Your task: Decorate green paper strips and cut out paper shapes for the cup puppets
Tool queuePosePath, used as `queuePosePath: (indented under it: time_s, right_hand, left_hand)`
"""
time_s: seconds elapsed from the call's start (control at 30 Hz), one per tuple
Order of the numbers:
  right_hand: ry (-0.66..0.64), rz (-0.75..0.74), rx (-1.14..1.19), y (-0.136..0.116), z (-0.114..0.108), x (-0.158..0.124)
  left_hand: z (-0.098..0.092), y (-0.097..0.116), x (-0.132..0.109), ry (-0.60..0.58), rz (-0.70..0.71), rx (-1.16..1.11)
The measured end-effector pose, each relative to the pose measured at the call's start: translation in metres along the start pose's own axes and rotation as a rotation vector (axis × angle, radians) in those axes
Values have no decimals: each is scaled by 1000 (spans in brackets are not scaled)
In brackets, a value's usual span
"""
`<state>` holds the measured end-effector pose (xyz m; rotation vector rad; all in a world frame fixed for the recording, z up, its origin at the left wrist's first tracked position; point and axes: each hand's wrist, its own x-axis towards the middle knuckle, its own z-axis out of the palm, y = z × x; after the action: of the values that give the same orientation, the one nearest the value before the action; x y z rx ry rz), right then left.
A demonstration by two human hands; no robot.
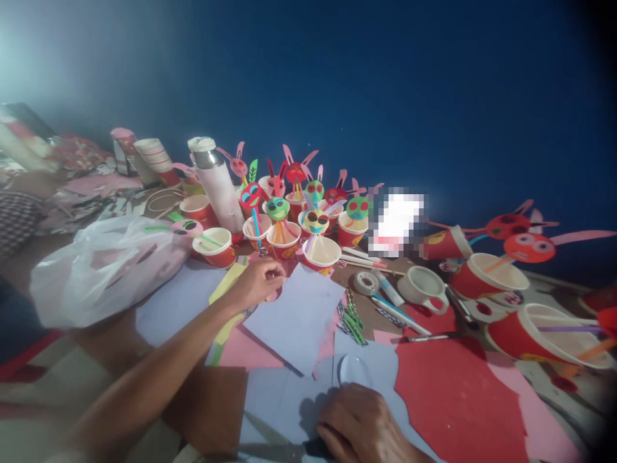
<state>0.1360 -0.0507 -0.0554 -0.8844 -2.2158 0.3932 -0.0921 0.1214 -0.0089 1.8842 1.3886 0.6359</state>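
Note:
My left hand reaches across the table, its thumb and fingers pinched together at the upper left corner of a pale blue paper sheet. This sheet lies over pink paper, and its lower edge casts a shadow. Low in the view, my right hand is curled, knuckles up, over another pale blue sheet. Just beyond its knuckles is a small pale oval piece. A dark object shows under the right fingers, too hidden to name. Red paper lies to the right.
Red paper cups with paper faces on straws stand along the back. Also there are a flask, a plastic bag, a white mug, a tape roll, a glue stick and patterned green strips. A blue wall rises behind.

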Motion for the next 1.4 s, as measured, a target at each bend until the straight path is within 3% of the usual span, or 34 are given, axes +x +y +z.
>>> queuePosePath:
  time_s: [0.1, 0.23, 0.4, 0.63, 0.73, 0.83, 0.93, 1.0, 1.07, 1.13, 1.27, 1.4]
  right_hand:
    - [-38, 26, 8, -1, -4, -1]
    - [-79, 55, 28, -2, -7, -4]
    - [-89, 67, 51, -1, -4, -7]
    - [-66, 30, 15, 2, 0, -7]
    - [-64, 27, 12, 2, 0, -7]
    - [-60, 30, 13, 2, -1, -6]
    - [-69, 47, 33, 0, -3, -5]
    - [-91, 68, 55, -2, -5, -4]
    - [-120, 95, 55, -3, -8, -3]
    - [-132, 104, 29, -4, -10, -1]
    - [-123, 15, -75, -4, -4, -1]
    - [25, -121, -175, -2, 20, -8]
  left_hand:
    - [-25, -1, -16, -26, 42, -26]
    - [-45, -6, -28, 73, -13, -66]
    - [-19, 1, -19, -40, -58, 80]
    - [18, 0, 8, -50, -1, 218]
    - [16, 5, 6, -77, 51, 165]
    - [-9, 16, -13, -75, 106, 46]
    - [-53, 18, -39, 63, 145, -98]
    - [-78, 12, -54, 250, 174, -204]
    - [-92, 4, -64, 503, 236, -438]
    - [-94, -4, -68, 627, 290, -657]
    - [-79, -11, -68, 611, 324, -843]
    - [-71, -13, -71, 639, 307, -911]
